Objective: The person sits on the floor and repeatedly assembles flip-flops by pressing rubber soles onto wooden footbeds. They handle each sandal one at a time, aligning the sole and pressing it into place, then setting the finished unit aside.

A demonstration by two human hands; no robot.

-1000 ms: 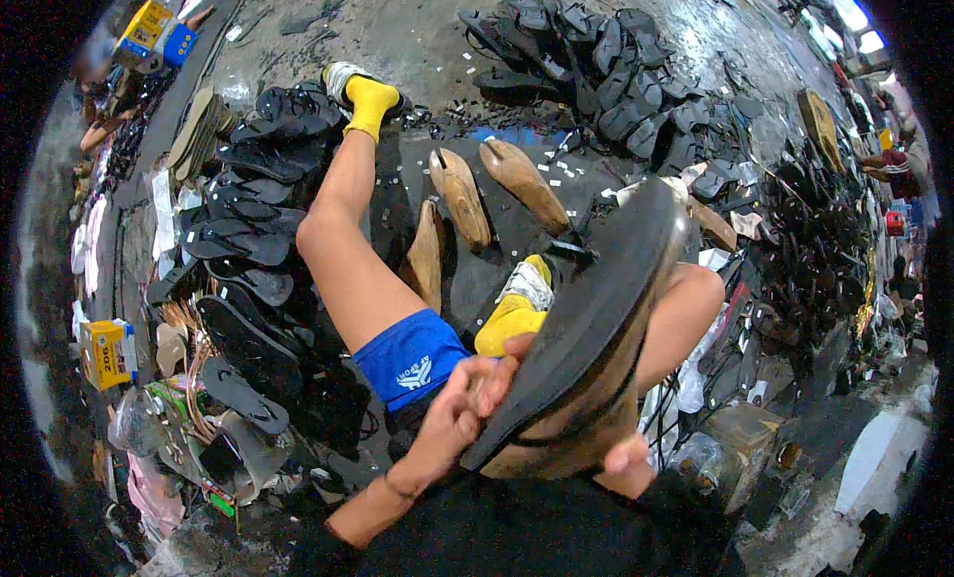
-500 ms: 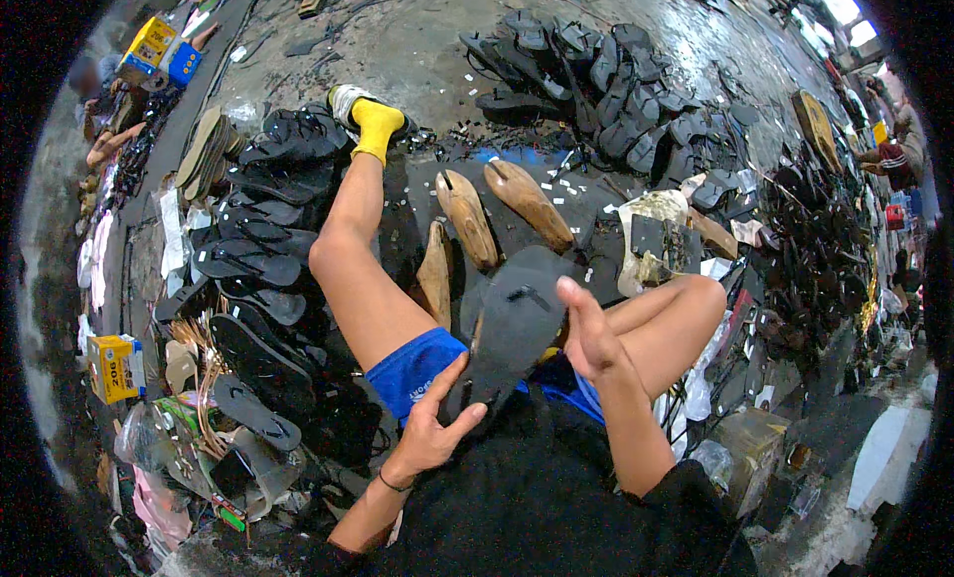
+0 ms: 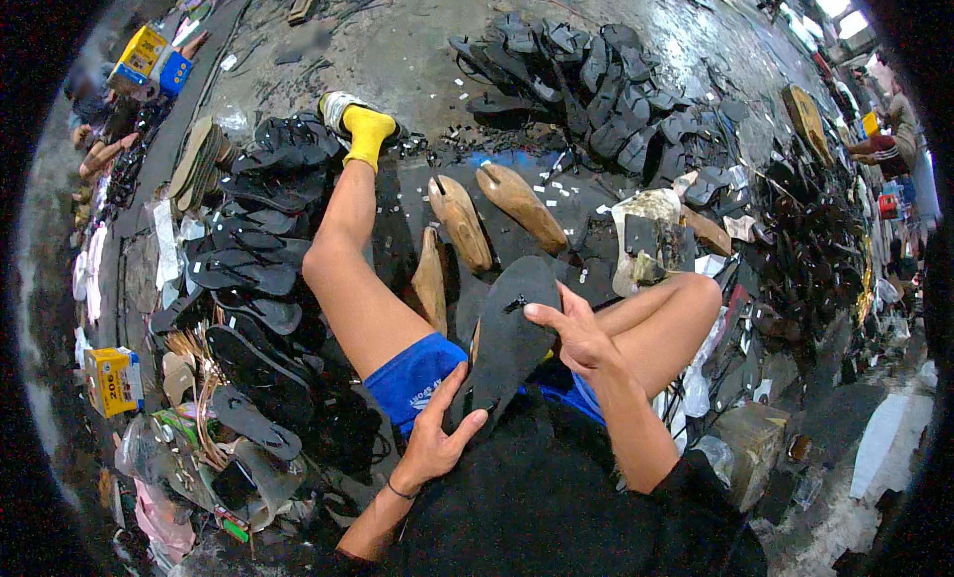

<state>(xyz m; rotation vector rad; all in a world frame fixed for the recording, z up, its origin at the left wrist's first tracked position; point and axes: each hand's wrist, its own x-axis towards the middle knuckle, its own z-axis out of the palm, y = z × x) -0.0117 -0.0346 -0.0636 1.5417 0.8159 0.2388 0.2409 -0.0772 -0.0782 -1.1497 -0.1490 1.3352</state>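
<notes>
A dark grey sandal sole [image 3: 515, 343] slants across my lap, its broad surface facing up. My left hand [image 3: 437, 440] grips its near end, thumb on top and fingers along the left edge. My right hand [image 3: 576, 330] holds the far right edge, its thumb pressed beside a small black strap end [image 3: 515, 304] that pokes through the sole. A sliver of tan wood shows along the sole's left side; what lies underneath is mostly hidden. Just beyond are three wooden shoe lasts: one on the left [image 3: 429, 284], one in the middle [image 3: 460, 224] and one on the right [image 3: 522, 209].
Black sandals lie in a row [image 3: 248, 269] at my left and in a heap [image 3: 596, 90] ahead. More dark straps and sandals [image 3: 810, 249] crowd the right. A yellow box [image 3: 114, 381] stands at left and a cardboard box [image 3: 750, 448] at right. People sit at both far sides.
My right thumb has come down onto the sole beside the strap end, and the right fingers now hold its edge. The left hand keeps its grip on the near end.
</notes>
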